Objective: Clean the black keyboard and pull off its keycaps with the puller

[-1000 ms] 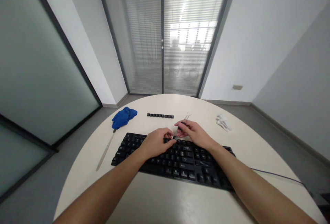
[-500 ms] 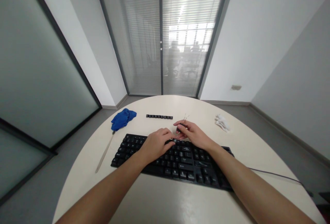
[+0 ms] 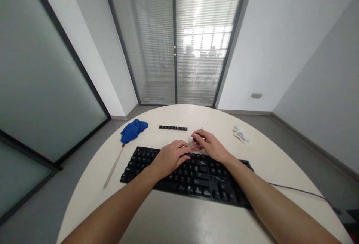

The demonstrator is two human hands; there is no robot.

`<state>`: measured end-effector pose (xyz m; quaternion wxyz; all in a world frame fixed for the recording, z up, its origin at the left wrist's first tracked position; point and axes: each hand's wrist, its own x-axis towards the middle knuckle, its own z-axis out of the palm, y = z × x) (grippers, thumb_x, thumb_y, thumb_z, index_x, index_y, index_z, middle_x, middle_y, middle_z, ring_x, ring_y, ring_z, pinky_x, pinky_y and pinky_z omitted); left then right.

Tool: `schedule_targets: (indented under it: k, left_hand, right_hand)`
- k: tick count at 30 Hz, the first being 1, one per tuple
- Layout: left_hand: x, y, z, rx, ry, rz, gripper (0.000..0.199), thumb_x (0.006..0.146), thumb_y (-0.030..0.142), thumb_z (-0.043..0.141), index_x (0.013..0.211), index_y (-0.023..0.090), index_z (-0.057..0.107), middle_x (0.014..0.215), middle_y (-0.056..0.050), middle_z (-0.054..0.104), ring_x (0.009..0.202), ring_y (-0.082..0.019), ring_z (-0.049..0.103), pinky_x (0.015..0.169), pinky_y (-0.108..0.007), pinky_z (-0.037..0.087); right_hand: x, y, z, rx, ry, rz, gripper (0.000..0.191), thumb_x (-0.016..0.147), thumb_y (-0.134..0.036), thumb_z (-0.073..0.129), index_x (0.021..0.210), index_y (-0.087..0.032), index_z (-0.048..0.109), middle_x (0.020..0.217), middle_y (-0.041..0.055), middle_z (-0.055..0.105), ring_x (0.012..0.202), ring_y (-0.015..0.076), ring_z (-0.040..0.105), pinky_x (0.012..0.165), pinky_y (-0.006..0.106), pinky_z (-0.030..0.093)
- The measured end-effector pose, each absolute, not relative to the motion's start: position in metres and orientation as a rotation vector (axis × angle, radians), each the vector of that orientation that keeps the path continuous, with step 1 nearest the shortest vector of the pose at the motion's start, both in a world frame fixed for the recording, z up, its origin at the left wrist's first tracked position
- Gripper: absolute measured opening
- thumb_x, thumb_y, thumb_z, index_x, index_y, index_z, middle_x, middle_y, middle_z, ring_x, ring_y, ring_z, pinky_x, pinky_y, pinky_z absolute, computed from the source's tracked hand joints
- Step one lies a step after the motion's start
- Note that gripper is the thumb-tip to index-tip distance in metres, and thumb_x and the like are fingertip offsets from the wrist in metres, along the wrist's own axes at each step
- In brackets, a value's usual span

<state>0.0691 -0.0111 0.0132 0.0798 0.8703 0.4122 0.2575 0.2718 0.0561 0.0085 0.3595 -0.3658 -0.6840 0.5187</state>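
Partly hidden: dark tool (image 3: 199,135) in right hand (image 3: 211,145).

Your forearms (image 3: 127,199) cut off at the bottom edge, keyboard (image 3: 201,181) part-hidden under your left hand (image 3: 170,158), black-handled tool (image 3: 199,134) mostly buried in your right hand (image 3: 210,145), keycap row (image 3: 173,128) — legends too small to read.

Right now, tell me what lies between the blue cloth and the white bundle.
Left to right, the head view shows a row of black keycaps, then the right hand holding a dark tool with thin prongs.
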Motion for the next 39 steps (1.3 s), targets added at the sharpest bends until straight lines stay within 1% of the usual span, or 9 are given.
schedule_targets:
  k: [3, 8, 14, 18, 22, 26, 28, 33, 39]
  left_hand:
    - [0.069, -0.011, 0.012, 2.578, 1.271, 0.797, 0.012, 0.095, 0.024, 0.057, 0.106, 0.023, 0.062, 0.109, -0.002, 0.066, 0.105, -0.018, 0.058, 0.093, -0.031, 0.047]
    - [0.069, -0.005, 0.011, 2.386, 1.543, 0.814, 0.011, 0.089, 0.020, 0.062, 0.100, 0.024, 0.065, 0.103, 0.000, 0.069, 0.099, -0.018, 0.061, 0.087, -0.029, 0.048]
    - [0.074, 0.015, 0.017, 2.206, 1.786, 0.588, 0.013, 0.082, 0.025, 0.068, 0.094, 0.027, 0.074, 0.094, 0.001, 0.073, 0.089, -0.019, 0.066, 0.078, -0.027, 0.048]
    - [0.086, 0.032, 0.017, 2.234, 1.830, 0.446, 0.016, 0.081, 0.028, 0.070, 0.096, 0.030, 0.075, 0.089, 0.001, 0.074, 0.088, -0.020, 0.068, 0.078, -0.027, 0.049]
    - [0.098, 0.050, 0.013, 2.419, 1.795, 0.433, 0.016, 0.082, 0.028, 0.069, 0.096, 0.029, 0.075, 0.096, 0.000, 0.074, 0.094, -0.021, 0.066, 0.081, -0.029, 0.050]
    - [0.111, 0.068, 0.010, 2.538, 1.764, 0.476, 0.012, 0.083, 0.025, 0.069, 0.093, 0.026, 0.075, 0.107, -0.003, 0.071, 0.105, -0.025, 0.059, 0.091, -0.034, 0.047]
    - [0.115, 0.077, 0.010, 2.580, 1.763, 0.508, 0.011, 0.082, 0.024, 0.070, 0.091, 0.025, 0.075, 0.111, -0.004, 0.069, 0.108, -0.026, 0.056, 0.094, -0.036, 0.045]
    - [0.118, 0.095, 0.007, 2.615, 1.790, 0.560, 0.010, 0.082, 0.025, 0.071, 0.091, 0.026, 0.075, 0.112, -0.005, 0.066, 0.111, -0.027, 0.051, 0.094, -0.039, 0.043]
    - [0.112, 0.112, 0.000, 2.573, 1.846, 0.592, 0.012, 0.083, 0.025, 0.071, 0.094, 0.025, 0.074, 0.115, -0.006, 0.065, 0.114, -0.027, 0.049, 0.094, -0.039, 0.042]
  right_hand:
    - [0.273, 0.059, 0.006, -0.971, -1.730, 1.270, 0.039, 0.090, -0.056, 0.055, 0.100, -0.018, 0.058, 0.084, 0.0012, 0.063, 0.068, 0.0150, 0.070, 0.065, 0.028, 0.059]
    - [0.276, 0.068, 0.001, -1.063, -1.637, 1.116, 0.036, 0.091, -0.052, 0.054, 0.099, -0.018, 0.060, 0.080, 0.0015, 0.063, 0.061, 0.0134, 0.067, 0.061, 0.026, 0.057]
    - [0.277, 0.072, 0.000, -1.163, -1.611, 1.031, 0.032, 0.093, -0.048, 0.052, 0.096, -0.017, 0.061, 0.079, 0.0030, 0.065, 0.058, 0.0135, 0.066, 0.060, 0.026, 0.057]
    - [0.276, 0.070, 0.002, -1.162, -1.636, 1.011, 0.031, 0.093, -0.046, 0.051, 0.095, -0.017, 0.062, 0.078, 0.0031, 0.065, 0.057, 0.0137, 0.066, 0.058, 0.026, 0.056]
    - [0.277, 0.071, 0.002, -1.205, -1.640, 0.959, 0.029, 0.094, -0.043, 0.050, 0.095, -0.017, 0.062, 0.078, 0.0038, 0.066, 0.057, 0.0140, 0.066, 0.056, 0.025, 0.056]
    - [0.278, 0.072, 0.002, -1.270, -1.623, 0.901, 0.028, 0.094, -0.041, 0.048, 0.094, -0.017, 0.063, 0.078, 0.0044, 0.067, 0.056, 0.0146, 0.067, 0.053, 0.025, 0.054]
    - [0.279, 0.073, 0.001, -1.291, -1.618, 0.888, 0.028, 0.094, -0.040, 0.047, 0.093, -0.017, 0.063, 0.077, 0.0043, 0.067, 0.056, 0.0147, 0.067, 0.052, 0.025, 0.053]
    - [0.280, 0.076, -0.002, -1.290, -1.626, 0.864, 0.028, 0.094, -0.042, 0.046, 0.091, -0.019, 0.063, 0.075, 0.0025, 0.067, 0.052, 0.0138, 0.065, 0.051, 0.024, 0.052]
    - [0.279, 0.078, -0.007, -1.287, -1.618, 0.881, 0.028, 0.094, -0.041, 0.046, 0.089, -0.019, 0.062, 0.072, 0.0017, 0.067, 0.049, 0.0136, 0.064, 0.049, 0.024, 0.051]
